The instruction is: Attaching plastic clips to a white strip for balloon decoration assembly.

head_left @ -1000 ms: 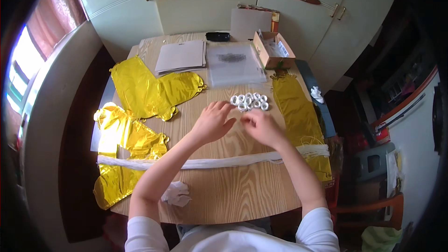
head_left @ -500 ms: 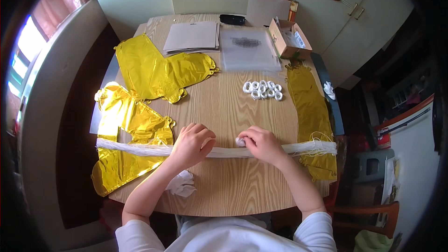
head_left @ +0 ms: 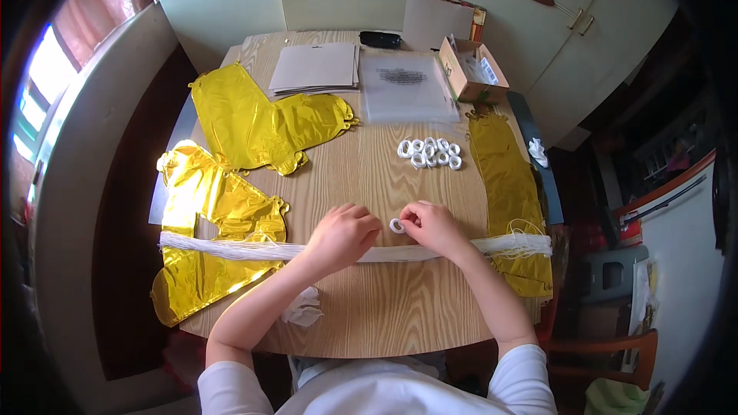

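My right hand (head_left: 432, 229) pinches a small white coil of string (head_left: 396, 226) between thumb and fingers, a little above the table. To its left is my left hand (head_left: 344, 237), closed with its fingers curled together; what it holds, if anything, is hidden. Beneath both hands a long bundle of white strings (head_left: 400, 252) stretches across the table from left to right. Its looped right end rests over a dark yellow foil balloon (head_left: 503, 177), and its left end crosses a shiny gold foil balloon (head_left: 223, 204). Several finished white coils (head_left: 430, 151) sit grouped farther back.
Another gold foil balloon (head_left: 261, 127) lies at the far left. Behind are a stack of grey-white cards (head_left: 314, 68), clear plastic bags (head_left: 407, 100), a black case (head_left: 380, 39) and an open cardboard box (head_left: 470, 86). Crumpled white material (head_left: 304, 307) lies by my left forearm.
My left hand has moved right, closer to my right hand. The white coil in my right hand now shows its ring shape more openly.
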Demonstrator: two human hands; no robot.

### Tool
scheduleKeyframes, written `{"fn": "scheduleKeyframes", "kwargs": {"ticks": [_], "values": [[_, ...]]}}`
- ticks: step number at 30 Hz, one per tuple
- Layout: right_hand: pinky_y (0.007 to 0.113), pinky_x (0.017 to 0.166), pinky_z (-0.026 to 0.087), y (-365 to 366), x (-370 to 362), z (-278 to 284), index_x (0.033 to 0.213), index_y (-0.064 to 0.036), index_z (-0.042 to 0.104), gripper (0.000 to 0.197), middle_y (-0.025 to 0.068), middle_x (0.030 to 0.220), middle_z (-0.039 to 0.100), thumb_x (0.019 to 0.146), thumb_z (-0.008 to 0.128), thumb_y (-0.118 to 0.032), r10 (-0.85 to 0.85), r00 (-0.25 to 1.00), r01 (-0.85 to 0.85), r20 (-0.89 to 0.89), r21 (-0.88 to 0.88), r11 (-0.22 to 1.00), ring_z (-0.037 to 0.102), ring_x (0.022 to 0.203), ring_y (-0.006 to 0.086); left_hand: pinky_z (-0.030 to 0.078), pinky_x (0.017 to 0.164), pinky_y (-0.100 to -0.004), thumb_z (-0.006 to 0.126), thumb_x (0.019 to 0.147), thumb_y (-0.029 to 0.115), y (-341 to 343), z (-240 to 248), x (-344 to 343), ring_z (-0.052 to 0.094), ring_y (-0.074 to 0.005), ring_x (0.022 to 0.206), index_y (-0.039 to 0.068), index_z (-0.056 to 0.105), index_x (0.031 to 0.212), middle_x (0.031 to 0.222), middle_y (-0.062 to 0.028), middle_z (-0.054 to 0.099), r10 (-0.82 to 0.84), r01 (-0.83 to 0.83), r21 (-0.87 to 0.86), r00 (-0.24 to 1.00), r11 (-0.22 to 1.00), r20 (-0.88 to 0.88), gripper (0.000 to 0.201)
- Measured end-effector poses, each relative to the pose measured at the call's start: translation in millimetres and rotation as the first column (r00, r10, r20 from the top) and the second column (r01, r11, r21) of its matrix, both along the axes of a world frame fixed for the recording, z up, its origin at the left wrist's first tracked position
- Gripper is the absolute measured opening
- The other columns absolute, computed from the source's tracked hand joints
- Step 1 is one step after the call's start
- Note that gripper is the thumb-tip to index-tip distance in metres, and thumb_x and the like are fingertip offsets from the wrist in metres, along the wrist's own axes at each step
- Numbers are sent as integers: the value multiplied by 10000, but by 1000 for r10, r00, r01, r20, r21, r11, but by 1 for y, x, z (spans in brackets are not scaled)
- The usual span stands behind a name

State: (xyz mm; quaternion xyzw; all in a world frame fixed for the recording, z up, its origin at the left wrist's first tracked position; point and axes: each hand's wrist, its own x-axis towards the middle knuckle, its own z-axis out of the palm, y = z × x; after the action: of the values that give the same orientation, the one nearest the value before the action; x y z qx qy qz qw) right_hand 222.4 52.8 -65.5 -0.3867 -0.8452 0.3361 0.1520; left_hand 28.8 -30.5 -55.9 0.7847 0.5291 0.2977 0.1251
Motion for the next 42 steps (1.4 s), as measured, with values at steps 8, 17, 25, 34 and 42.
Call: {"fn": "scheduleKeyframes", "kwargs": {"ticks": [8, 17, 25, 34, 42], "values": [[319, 664, 502, 3, 8, 0, 888, -29, 645, 161, 125, 792, 651, 784, 577, -132, -42, 996, 29, -78, -162, 986, 642, 720, 216, 419, 733, -317, 606, 734, 112, 14, -14, 19, 569, -179, 882, 114, 646, 980, 913, -8, 618, -88, 88, -10, 970, 996, -225, 249], [331, 676, 501, 3, -4, 7, 807, -46, 641, 146, 113, 782, 634, 762, 612, -182, -26, 998, 26, 50, -5, 1000, 629, 715, 245, 429, 768, -340, 588, 758, 101, 11, 4, 15, 573, -214, 882, 80, 639, 978, 953, -47, 636, -35, 33, -15, 988, 999, -149, 227], [306, 639, 496, 19, -8, 4, 780, -31, 651, 138, 103, 750, 648, 741, 656, -164, -21, 983, 21, 181, 5, 1000, 627, 692, 191, 441, 757, -361, 604, 760, 95, 10, 37, -15, 569, -238, 830, 62, 637, 923, 918, -55, 642, 56, -58, 94, 998, 994, 21, 170], [278, 555, 496, 151, 37, 4, 718, -21, 656, 79, 66, 647, 638, 697, 639, -95, -426, 904, 427, 20, -55, 903, 598, 568, 115, 464, 718, -346, 616, 755, 52, 17, 50, -27, 565, -265, 800, 47, 651, 908, 907, -90, 642, 89, -107, 152, 989, 983, 122, 158], [319, 628, 510, 153, 9, -4, 699, -51, 680, 136, 126, 651, 647, 644, 640, -169, -444, 879, 409, 175, 202, 890, 639, 610, 218, 469, 720, -348, 617, 758, 56, 18, 48, -32, 565, -262, 811, 43, 650, 903, 916, -88, 642, 109, -121, 110, 988, 987, 112, 149]]}}
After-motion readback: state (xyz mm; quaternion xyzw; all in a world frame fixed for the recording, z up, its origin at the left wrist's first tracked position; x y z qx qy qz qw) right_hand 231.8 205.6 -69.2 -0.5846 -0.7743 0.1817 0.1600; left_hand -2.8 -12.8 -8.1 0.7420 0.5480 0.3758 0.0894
